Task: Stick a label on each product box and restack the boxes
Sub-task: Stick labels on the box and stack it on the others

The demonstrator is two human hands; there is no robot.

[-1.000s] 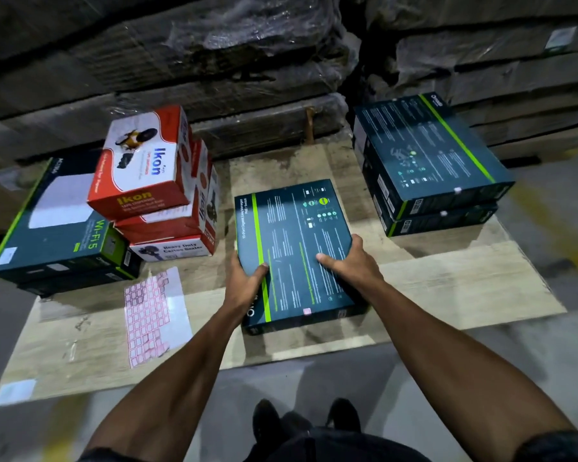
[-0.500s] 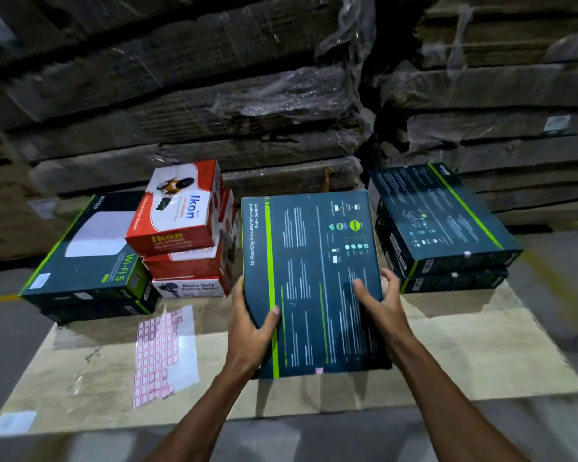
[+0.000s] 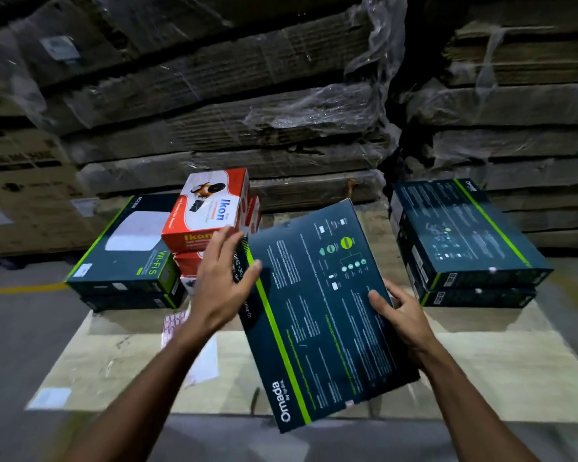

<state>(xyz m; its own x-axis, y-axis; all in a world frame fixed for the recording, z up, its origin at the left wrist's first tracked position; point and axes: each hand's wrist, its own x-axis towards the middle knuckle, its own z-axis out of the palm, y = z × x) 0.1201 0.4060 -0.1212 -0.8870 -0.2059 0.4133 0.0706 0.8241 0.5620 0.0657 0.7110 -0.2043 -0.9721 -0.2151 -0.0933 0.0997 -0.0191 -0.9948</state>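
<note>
A flat dark teal Omada box (image 3: pixel 317 311) with a green stripe is held in the air, tilted to the right, above the wooden board (image 3: pixel 501 371). My right hand (image 3: pixel 402 320) grips its right edge. My left hand (image 3: pixel 222 283) rests on its left edge with fingers spread, its hold loose. A small pink label shows near the box's lower corner. To the right stands a stack of two matching teal boxes (image 3: pixel 464 241). At the left are two Wi-Fi boxes (image 3: pixel 124 251) and a pile of red Ikon boxes (image 3: pixel 211 215). A pink label sheet (image 3: pixel 174 325) lies partly under my left arm.
Shrink-wrapped flattened cartons (image 3: pixel 231 105) rise like a wall behind the board. Grey floor with a yellow line (image 3: pixel 20 290) lies to the left. A small white slip (image 3: pixel 52 396) sits at the board's near left corner.
The Omada box has been lifted off the board and swung to the right, tilting. My left hand has loosened and slid up its left edge. The view has tipped upward.
</note>
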